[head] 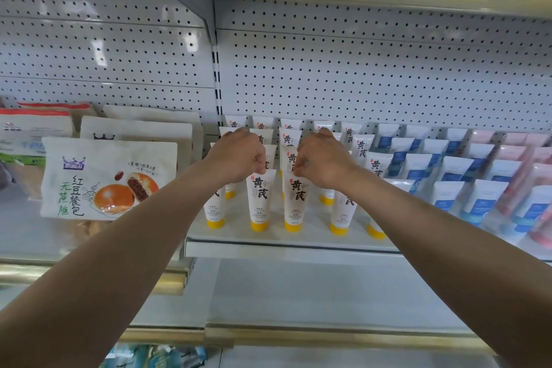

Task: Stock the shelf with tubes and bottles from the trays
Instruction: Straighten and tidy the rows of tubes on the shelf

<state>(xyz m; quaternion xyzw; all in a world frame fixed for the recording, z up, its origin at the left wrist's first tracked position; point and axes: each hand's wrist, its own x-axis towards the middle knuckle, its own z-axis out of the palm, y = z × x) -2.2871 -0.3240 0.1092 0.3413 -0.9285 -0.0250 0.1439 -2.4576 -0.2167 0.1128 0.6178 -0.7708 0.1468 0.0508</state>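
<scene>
Now both arms reach up to the shelf [286,240]. The left hand [239,155] is curled, and its fingers pinch the top edge of a front tube [259,200]. The right hand [324,158] is curled too, and its fingers pinch the top edge of the next tube [297,202] just beside it. Both grips are closed tight on the flat tops, so no gap shows between fingers and tube.

Both tubes stand upright on their yellow caps in the front row. They are white with big black letters. More tubes of the same kind stand in rows behind them and on each side, close together. The hands hide part of the rows behind.

To the right stand white tubes with blue labels [481,203], also in rows. Further right are pink tubes [537,188], a bit blurred at the edge.

To the left, on the next shelf part, a white bag of buns [107,179] stands up, with a picture of round buns on it. More bags stand behind it.

A white wall with small holes [358,69] is behind everything. Another shelf is above.
</scene>
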